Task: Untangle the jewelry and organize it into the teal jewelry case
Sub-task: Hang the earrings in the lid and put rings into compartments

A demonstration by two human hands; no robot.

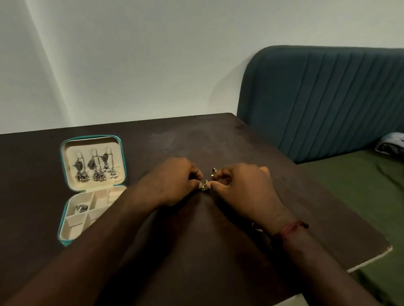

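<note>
The teal jewelry case (63, 162) lies open on the dark table, left of my hands. Several silver dangling earrings (94, 168) hang in its cream lid. One silver piece (81, 207) sits in a left compartment of the divided base. At the table's middle, my left hand (174, 181) and my right hand (244, 193) meet fingertip to fingertip, both pinching a small tangle of gold jewelry (205, 184). A gold end (213, 171) sticks up above my right fingers. My left forearm covers the right part of the case's base.
The dark wooden table (195, 141) ends at a right edge beside a bed with a green sheet (367, 201) and a teal padded headboard (335, 95). Grey cloth (398, 144) lies on the bed. A white wall stands behind the table.
</note>
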